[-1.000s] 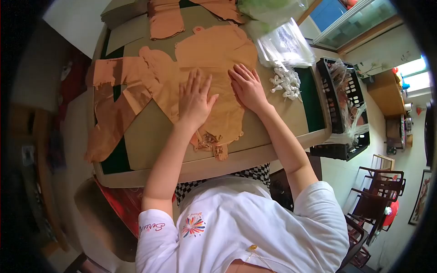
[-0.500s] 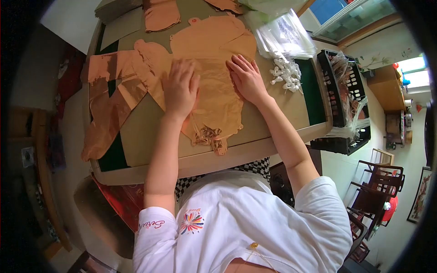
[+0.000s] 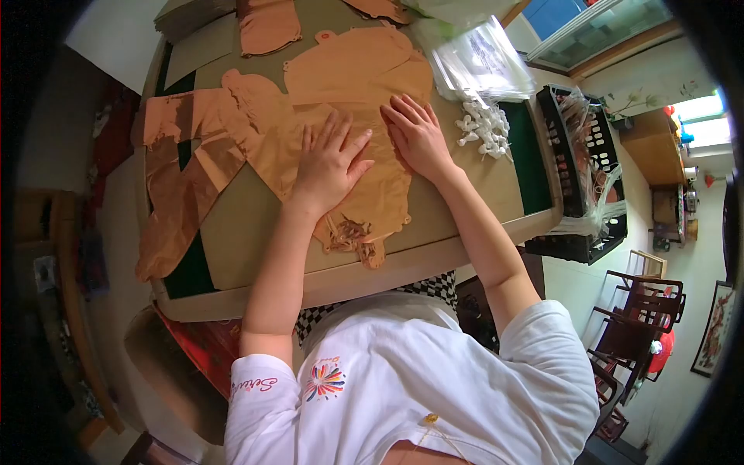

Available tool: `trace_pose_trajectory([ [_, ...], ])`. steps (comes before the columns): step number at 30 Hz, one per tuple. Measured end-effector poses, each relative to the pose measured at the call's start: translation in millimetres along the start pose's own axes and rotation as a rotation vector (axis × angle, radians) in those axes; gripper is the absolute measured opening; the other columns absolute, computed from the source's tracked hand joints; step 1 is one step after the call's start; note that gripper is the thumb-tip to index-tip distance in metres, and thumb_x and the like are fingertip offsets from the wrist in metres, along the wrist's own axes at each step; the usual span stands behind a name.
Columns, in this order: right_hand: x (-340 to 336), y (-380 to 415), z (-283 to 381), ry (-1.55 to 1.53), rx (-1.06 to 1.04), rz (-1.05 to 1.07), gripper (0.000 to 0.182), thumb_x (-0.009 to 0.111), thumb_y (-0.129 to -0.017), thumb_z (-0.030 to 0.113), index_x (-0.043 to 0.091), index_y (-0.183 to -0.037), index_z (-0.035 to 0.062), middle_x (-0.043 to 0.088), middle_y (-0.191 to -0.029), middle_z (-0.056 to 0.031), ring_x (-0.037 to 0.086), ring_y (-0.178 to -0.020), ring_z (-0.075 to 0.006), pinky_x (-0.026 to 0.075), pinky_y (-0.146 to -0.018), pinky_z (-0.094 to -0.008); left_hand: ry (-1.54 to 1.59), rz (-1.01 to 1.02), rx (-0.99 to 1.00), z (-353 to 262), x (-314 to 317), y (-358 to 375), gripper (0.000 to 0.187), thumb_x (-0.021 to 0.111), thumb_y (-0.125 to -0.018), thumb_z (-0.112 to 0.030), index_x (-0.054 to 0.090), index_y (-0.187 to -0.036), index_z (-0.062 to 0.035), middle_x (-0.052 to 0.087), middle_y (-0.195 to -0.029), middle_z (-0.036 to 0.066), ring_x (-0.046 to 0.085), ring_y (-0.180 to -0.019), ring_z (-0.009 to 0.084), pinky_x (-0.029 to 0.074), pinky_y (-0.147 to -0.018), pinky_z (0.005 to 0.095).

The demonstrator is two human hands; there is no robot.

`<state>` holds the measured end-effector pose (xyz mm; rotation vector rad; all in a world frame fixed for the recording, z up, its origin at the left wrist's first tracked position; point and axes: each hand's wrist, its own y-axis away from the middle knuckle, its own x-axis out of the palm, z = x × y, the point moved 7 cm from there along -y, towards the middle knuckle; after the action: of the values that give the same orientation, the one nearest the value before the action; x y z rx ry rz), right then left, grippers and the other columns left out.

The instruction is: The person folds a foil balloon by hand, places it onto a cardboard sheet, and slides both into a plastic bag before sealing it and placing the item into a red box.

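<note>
A flat copper-coloured foil sheet with a rounded, lobed outline lies on the table before me. On its middle rests my left hand, palm down with the fingers spread. My right hand lies flat near the sheet's right edge, fingers stretched out and close together. Crumpled foil shows at the sheet's lower end, near the table edge. A second copper foil piece spreads to the left and overlaps or touches the first. What lies beneath my palms is hidden.
Clear plastic bags and a pile of small white pieces lie on the right of the table. Beyond its right edge stands a black crate with plastic in it. More foil and grey card are at the far left.
My left hand has slid to the right across the foil, its fingers now more spread. My right hand has hardly moved. The whole view has shifted slightly.
</note>
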<state>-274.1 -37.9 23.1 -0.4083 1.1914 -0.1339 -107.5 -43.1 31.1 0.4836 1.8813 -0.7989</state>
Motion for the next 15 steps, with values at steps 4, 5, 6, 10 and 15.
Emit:
trace_pose_trajectory([
  [4,2.1,0.2,-1.5,-0.013,0.002,0.005,0.037,0.052,-0.095,0.022,0.056,-0.132,0.0158,0.050,-0.140,-0.0103,0.040,-0.135,-0.0283,0.028,-0.111,-0.0512,0.005,0.012,-0.002,1.3,2.2,0.7,0.047,0.057,-0.091,-0.045,0.056,-0.132,-0.0224,0.044,-0.144,0.013,0.032,-0.140,0.0301,0.019,-0.113,0.0587],
  [5,1.6,0.5,-1.6,-0.016,-0.008,-0.009,0.037,0.053,-0.094,0.021,0.057,-0.130,0.0150,0.050,-0.139,-0.0105,0.040,-0.134,-0.0287,0.028,-0.111,-0.0520,0.009,0.014,-0.009,2.1,2.2,0.5,0.047,0.057,-0.091,-0.045,0.056,-0.132,-0.0226,0.044,-0.144,0.012,0.032,-0.140,0.0299,0.019,-0.113,0.0584],
  [6,1.3,0.7,-1.4,-0.018,-0.020,-0.022,0.036,0.055,-0.093,0.021,0.058,-0.128,0.0142,0.051,-0.138,-0.0108,0.041,-0.133,-0.0291,0.028,-0.111,-0.0528,0.003,0.014,-0.009,2.5,2.4,0.4,0.047,0.057,-0.091,-0.045,0.055,-0.132,-0.0226,0.044,-0.144,0.012,0.032,-0.140,0.0297,0.019,-0.113,0.0581],
  [10,-0.5,1.5,-0.4,-0.025,-0.034,-0.031,0.036,0.058,-0.090,0.021,0.061,-0.125,0.0135,0.052,-0.136,-0.0113,0.042,-0.132,-0.0297,0.028,-0.111,-0.0541,-0.005,0.020,-0.015,4.9,6.2,1.6,0.047,0.057,-0.092,-0.045,0.055,-0.133,-0.0228,0.043,-0.145,0.011,0.031,-0.140,0.0290,0.019,-0.114,0.0573],
  [15,-2.5,1.6,0.9,-0.046,-0.029,-0.036,0.035,0.059,-0.090,0.021,0.062,-0.124,0.0134,0.053,-0.136,-0.0114,0.043,-0.132,-0.0296,0.028,-0.111,-0.0541,-0.007,0.033,-0.009,4.3,7.1,1.3,0.047,0.057,-0.091,-0.045,0.055,-0.133,-0.0235,0.043,-0.145,0.011,0.031,-0.140,0.0284,0.019,-0.114,0.0572],
])
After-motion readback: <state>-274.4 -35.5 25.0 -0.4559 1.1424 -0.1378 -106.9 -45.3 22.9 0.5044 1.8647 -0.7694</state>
